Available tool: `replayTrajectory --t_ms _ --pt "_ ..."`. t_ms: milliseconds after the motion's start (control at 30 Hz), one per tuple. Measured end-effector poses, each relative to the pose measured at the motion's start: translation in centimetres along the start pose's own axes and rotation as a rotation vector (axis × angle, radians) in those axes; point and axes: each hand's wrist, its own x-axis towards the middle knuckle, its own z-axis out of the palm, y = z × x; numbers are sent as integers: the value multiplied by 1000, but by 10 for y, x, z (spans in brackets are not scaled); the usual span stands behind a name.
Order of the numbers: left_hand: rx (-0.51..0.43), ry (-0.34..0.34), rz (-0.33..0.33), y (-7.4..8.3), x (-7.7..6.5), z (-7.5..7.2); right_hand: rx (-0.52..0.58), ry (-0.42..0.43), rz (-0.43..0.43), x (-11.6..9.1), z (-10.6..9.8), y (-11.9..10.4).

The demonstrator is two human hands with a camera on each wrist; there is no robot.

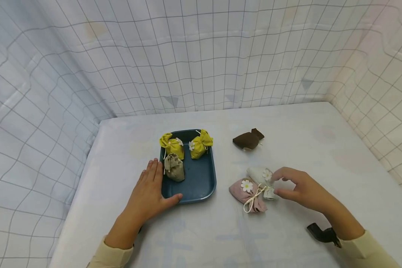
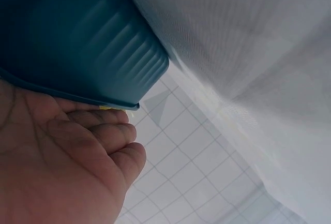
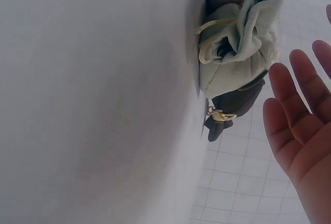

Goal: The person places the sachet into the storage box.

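Note:
My left hand [image 1: 149,195] rests along the left rim of a dark blue tray [image 1: 201,182], fingers straight and thumb over the near edge. In the left wrist view the palm lies beside the tray's ribbed outer wall [image 2: 103,43]. Inside the tray sit two yellow pouches [image 1: 175,148] with white flowers and one olive-grey pouch [image 1: 175,169]. My right hand [image 1: 299,188] hovers at the right side of a pale green pouch [image 1: 258,174], thumb and fingers parted around its tied end. A pink pouch [image 1: 242,190] with a daisy lies against the green one.
A dark brown pouch [image 1: 248,140] lies farther back on the white-covered table [image 1: 221,238], right of the tray. White grid-patterned curtains [image 1: 214,63] hang along the back and both sides. Black straps [image 1: 321,233] show at the right wrist.

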Motion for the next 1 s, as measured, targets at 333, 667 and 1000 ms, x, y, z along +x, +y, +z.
replayTrajectory --t_ms 333,667,1000 --pt "-1 5 1 0 0 0 -15 -52 12 -1 8 1" --pt "-15 -10 -7 1 -1 -1 -69 -90 17 -2 12 6" --pt "-17 -19 -13 0 0 -1 -99 -102 -26 0 15 7"
